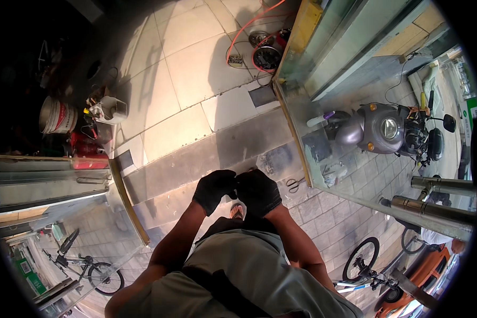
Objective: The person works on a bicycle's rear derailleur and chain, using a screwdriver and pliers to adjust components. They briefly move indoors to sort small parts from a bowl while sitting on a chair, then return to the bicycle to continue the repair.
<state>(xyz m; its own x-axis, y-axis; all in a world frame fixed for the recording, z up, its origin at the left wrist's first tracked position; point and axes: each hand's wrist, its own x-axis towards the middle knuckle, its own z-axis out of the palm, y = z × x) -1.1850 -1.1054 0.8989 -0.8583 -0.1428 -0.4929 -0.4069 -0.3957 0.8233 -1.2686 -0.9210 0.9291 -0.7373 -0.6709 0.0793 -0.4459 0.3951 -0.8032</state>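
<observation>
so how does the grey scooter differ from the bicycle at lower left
The grey scooter has a rounded body with a round headlamp and faces the camera; the bicycle is a thin bare frame seen side-on with spoked wheels. The scooter stands at right, the bicycle at lower left. Both show through glass panels.

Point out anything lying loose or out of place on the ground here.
A pair of scissors lies alone on the paving by the glass panel, just right of the gloved right hand, where it could be stepped on. An orange cable trails loosely across the tiles farther ahead. The left hand meets the right.
</observation>
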